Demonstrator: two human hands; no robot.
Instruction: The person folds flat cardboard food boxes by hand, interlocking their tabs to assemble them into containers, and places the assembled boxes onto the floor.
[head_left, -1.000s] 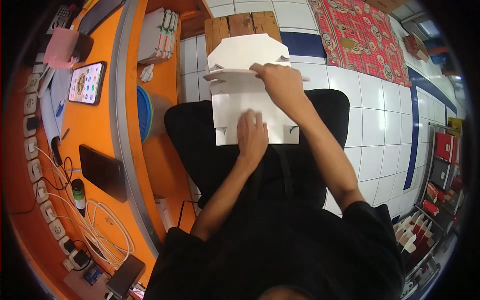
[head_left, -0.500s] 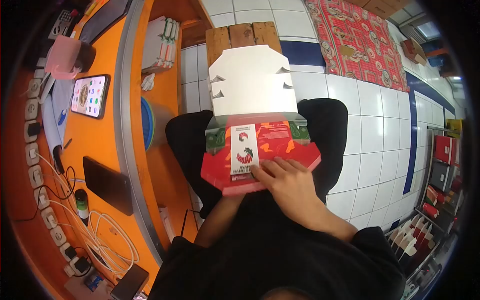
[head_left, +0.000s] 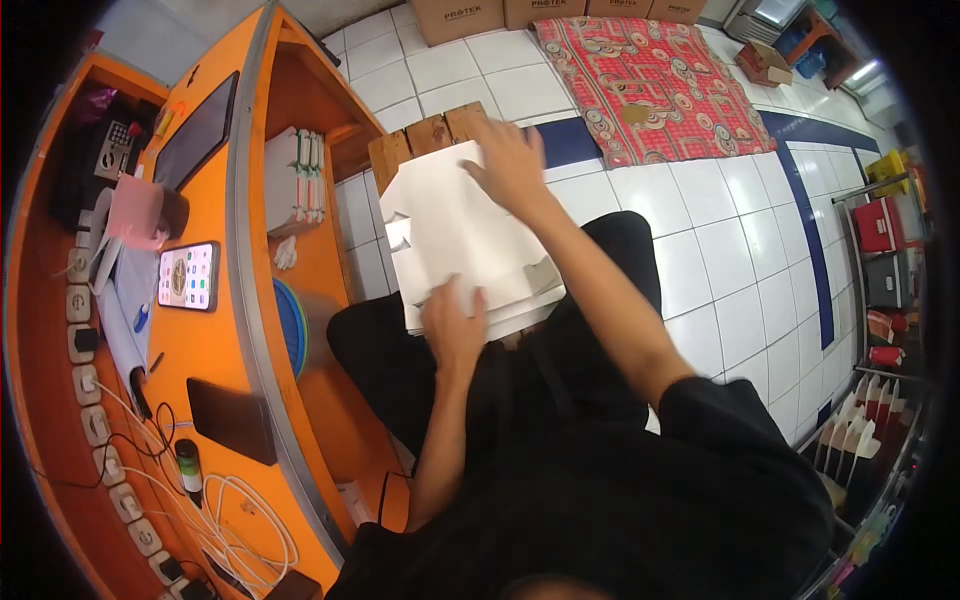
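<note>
White cardboard box blanks (head_left: pixel 455 215) with cut slots lie stacked on the wooden stool (head_left: pixel 425 133) between my knees, plain side up. My left hand (head_left: pixel 456 325) rests on the near end of the top blank, thumb and fingers apart. Over the far right corner is my right hand (head_left: pixel 508 168), its fingers spread and a little blurred. Whether its fingertips press on the cardboard, I cannot tell. No red printed side shows from here.
To the left stands an orange counter (head_left: pixel 230 350) with a lit phone (head_left: pixel 188 276), a dark phone (head_left: pixel 231 420), white cables (head_left: pixel 245 510) and a pink cup (head_left: pixel 142 212). Folded boxes (head_left: pixel 295 180) sit on its shelf. A red patterned mat (head_left: pixel 655 95) covers floor tiles ahead.
The red printed side with its white label has gone from view, and white cardboard faces up. My right hand has moved to the far edge; my left hand has come out on top.
</note>
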